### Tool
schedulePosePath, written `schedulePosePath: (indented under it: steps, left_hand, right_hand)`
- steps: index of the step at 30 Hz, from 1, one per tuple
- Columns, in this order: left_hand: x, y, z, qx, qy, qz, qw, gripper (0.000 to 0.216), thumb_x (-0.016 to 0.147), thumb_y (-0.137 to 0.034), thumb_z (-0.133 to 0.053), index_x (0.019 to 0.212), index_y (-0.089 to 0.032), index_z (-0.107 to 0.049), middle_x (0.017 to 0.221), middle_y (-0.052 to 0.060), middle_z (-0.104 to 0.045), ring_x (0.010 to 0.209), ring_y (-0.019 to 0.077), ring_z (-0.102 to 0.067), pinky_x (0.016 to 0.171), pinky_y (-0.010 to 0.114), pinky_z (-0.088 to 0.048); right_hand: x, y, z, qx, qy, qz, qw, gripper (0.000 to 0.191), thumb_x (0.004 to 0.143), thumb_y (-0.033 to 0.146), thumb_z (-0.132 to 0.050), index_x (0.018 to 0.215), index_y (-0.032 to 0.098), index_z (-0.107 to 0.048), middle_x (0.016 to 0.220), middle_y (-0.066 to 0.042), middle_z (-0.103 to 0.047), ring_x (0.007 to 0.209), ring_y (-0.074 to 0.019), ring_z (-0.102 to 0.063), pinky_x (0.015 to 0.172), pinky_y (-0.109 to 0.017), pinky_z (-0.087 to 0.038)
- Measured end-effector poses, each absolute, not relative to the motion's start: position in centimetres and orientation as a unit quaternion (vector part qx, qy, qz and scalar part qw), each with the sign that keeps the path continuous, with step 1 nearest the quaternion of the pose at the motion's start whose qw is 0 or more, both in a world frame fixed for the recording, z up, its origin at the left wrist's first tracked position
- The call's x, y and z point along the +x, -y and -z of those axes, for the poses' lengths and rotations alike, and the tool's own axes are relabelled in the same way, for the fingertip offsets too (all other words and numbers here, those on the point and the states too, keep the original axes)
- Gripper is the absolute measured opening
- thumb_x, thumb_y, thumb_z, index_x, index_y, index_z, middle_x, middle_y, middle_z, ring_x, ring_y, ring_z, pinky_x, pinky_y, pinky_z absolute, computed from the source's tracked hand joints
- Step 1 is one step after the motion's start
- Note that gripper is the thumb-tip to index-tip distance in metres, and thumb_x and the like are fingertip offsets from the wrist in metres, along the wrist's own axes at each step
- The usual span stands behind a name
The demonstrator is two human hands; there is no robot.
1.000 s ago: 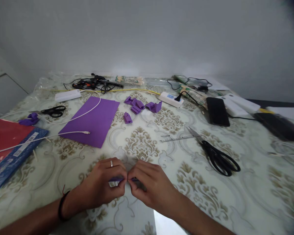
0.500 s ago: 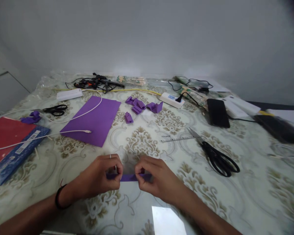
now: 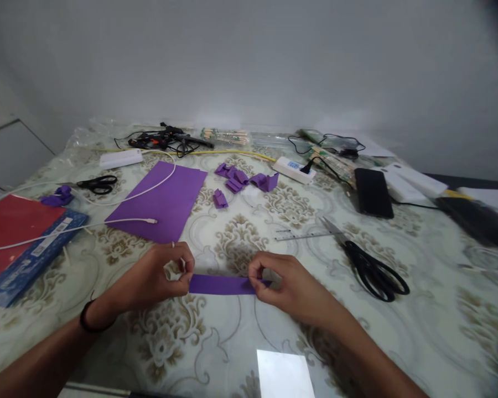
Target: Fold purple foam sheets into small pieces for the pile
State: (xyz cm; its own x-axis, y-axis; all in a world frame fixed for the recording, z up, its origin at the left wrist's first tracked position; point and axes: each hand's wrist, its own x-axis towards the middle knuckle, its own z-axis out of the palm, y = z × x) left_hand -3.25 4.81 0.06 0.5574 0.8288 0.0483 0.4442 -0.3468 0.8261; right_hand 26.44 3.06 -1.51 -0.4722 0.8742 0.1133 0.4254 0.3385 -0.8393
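Observation:
A narrow purple paper strip (image 3: 222,285) is stretched sideways between my two hands, above the patterned tablecloth. My left hand (image 3: 166,271) pinches its left end between thumb and fingertips. Near the other end, my right hand (image 3: 280,282) closes on the strip, and a short bit of it sticks out beyond those fingers. Several folded purple paper pieces (image 3: 236,178) lie farther back. To the left of them rest larger purple sheets (image 3: 161,199). Right of my right hand are black-handled scissors (image 3: 369,265), their blades over a clear ruler (image 3: 301,236).
At the left lie a red and blue packet (image 3: 37,243), smaller scissors (image 3: 97,184) and a white cable (image 3: 124,221). A power strip (image 3: 294,169), a black phone (image 3: 373,192) and tangled black glue guns or cords (image 3: 166,140) sit toward the back.
My hands have moved apart and slightly up, so a longer stretch of the purple strip shows between them. The view has shifted slightly.

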Motion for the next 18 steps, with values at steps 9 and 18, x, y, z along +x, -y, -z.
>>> schedulePosePath:
  steps: [9,18]
  left_hand:
    - [-1.8,-3.5,1.1,0.799,-0.375,-0.202,0.423,0.019,0.073,0.0,-0.061,0.078,-0.019,-0.062,0.079,-0.002,-0.067,0.072,0.0126,-0.061,0.069,0.023,-0.046]
    - [-0.5,-2.2,2.1,0.843,-0.374,-0.173,0.346,0.013,0.093,-0.019,-0.072,0.105,-0.021,-0.074,0.088,0.0,-0.079,0.079,0.018,-0.072,0.075,0.027,-0.049]
  right_hand:
    - [24.5,-1.7,2.2,-0.414,0.798,-0.346,0.27,0.014,0.089,0.008,-0.066,0.087,0.021,-0.069,0.08,0.001,-0.072,0.071,-0.0152,-0.066,0.068,-0.026,-0.048]
    - [23.5,-0.7,1.6,-0.397,0.806,-0.32,0.299,0.013,0.097,0.013,-0.064,0.092,0.021,-0.072,0.083,-0.001,-0.074,0.074,-0.0165,-0.068,0.069,-0.027,-0.05]
